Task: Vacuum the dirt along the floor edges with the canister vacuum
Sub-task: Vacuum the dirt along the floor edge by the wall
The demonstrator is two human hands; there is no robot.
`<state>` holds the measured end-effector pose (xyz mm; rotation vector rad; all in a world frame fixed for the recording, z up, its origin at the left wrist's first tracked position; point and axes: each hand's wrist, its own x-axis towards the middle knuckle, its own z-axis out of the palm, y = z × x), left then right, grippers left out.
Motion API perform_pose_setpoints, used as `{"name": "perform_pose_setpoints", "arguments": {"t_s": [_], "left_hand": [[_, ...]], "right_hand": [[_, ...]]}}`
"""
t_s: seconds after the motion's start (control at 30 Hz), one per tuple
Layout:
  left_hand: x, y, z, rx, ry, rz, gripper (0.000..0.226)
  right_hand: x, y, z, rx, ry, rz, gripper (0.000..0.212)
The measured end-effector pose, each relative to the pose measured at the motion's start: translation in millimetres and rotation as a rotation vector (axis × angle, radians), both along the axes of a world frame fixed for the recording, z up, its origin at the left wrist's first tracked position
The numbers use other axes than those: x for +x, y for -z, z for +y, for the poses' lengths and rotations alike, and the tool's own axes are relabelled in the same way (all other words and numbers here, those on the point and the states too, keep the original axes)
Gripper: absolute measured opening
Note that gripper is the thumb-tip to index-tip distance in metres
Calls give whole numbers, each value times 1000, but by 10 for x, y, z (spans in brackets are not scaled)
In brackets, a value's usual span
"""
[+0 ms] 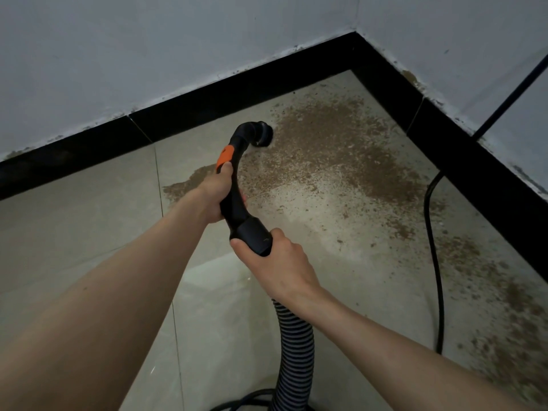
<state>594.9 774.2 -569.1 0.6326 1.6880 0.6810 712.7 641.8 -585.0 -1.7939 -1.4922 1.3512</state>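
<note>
A black curved vacuum handle (237, 161) with an orange slider points toward the corner of the room. Its round nozzle (263, 132) hangs at the left edge of a wide patch of brown dirt (335, 149) on the pale floor tiles. My left hand (216, 194) grips the handle's middle, just below the orange part. My right hand (275, 256) grips the black cuff where the ribbed grey hose (293, 345) joins the handle. The hose runs down to the bottom edge. The canister itself is out of sight.
A black skirting (207, 96) lines both white walls, which meet in a corner at the upper right. A black power cord (436, 262) drops from the right wall and trails over the floor on the right. More dirt lies along the right wall.
</note>
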Motion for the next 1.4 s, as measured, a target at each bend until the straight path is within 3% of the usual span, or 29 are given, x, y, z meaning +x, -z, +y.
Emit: {"name": "perform_pose_setpoints", "arguments": {"t_s": [0.2,0.57,0.93,1.17,1.4], "left_hand": [[-196,-30,-1,-39,-8,-71,42],[-1036,-71,-182,30,-239,77,59],[-1464,-51,-849,34,-437,-2,55],[-1265,-68,-1146,65,-465,-123,54],[-1062,-126,-1159,67,-436,-108,52]], "right_hand": [[-132,-15,57,20,-16,2,56],[-599,7,309,-96,-286,248,43],[-901,-26,-20,-99,-469,197,46],[-720,-94,-259,-53,-470,56,51],[-528,-211,-319,-89,-420,75,47]]}}
